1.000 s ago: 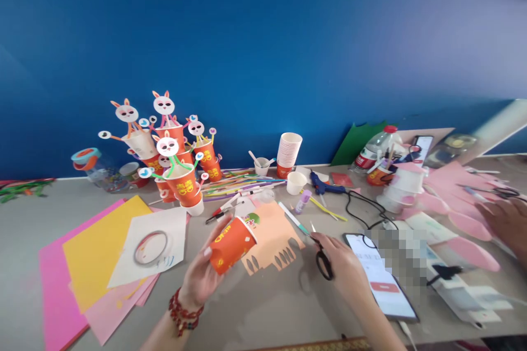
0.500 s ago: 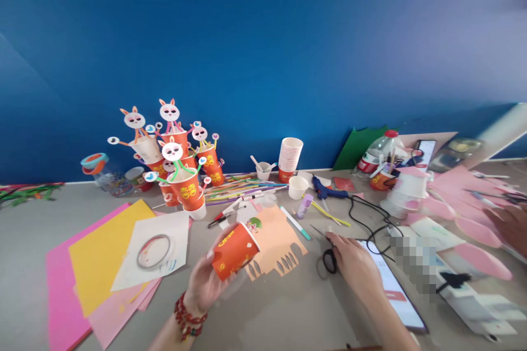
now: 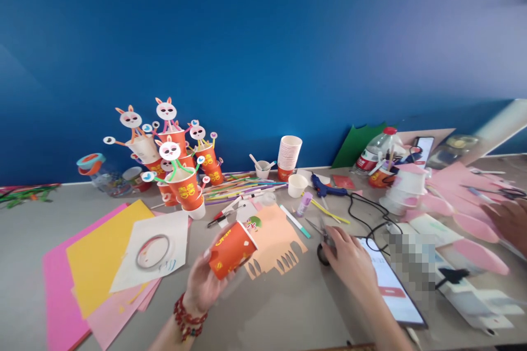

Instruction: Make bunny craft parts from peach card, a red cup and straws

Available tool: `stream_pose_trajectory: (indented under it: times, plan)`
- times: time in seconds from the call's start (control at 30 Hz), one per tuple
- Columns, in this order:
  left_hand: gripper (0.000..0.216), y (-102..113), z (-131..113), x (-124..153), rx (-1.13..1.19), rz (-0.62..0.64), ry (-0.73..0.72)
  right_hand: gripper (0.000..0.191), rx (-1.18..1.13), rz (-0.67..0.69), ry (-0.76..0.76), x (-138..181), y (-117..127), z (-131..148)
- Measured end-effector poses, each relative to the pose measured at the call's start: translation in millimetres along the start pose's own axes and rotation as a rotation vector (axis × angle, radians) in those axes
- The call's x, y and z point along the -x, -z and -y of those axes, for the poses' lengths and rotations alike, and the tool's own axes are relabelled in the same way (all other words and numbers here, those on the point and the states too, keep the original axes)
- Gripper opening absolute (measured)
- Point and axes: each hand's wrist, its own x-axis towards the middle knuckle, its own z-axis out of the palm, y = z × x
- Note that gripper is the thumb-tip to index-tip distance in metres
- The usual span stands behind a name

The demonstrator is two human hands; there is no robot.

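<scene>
My left hand (image 3: 208, 279) is wrapped round a red paper cup (image 3: 231, 250) with yellow print, tilted on its side with its white rim to the right. On the table to the right, my right hand (image 3: 343, 256) grips the black-handled scissors (image 3: 323, 244). Their blades point away and stand slightly apart; the fingers partly cover the handles. Between the two hands lies a peach paper sheet (image 3: 276, 236) with leaf-shaped slots cut along its near edge. A white-and-teal marker (image 3: 295, 221) and a purple glue stick (image 3: 304, 204) lie close beyond the scissors.
Rabbit-faced cup figures (image 3: 181, 184) stand at the back left. Stacked paper cups (image 3: 289, 156) and a blue glue gun (image 3: 327, 187) are further back. Coloured sheets (image 3: 99, 255) with a tape roll (image 3: 152, 252) lie left. A phone (image 3: 391, 285) and another person's hand (image 3: 508, 222) are at right.
My right hand has closed in on the scissors' handles, and the blades have come slightly apart and turned. The cup in my left hand has barely moved.
</scene>
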Motion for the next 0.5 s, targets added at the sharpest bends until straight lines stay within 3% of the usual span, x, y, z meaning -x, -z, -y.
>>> stream_pose_trajectory:
  times: [0.5]
  plan:
    - [0.085,-10,-5,1,0.055,-0.005,0.022,0.03,-0.106,0.063,0.023,2,-12,-5]
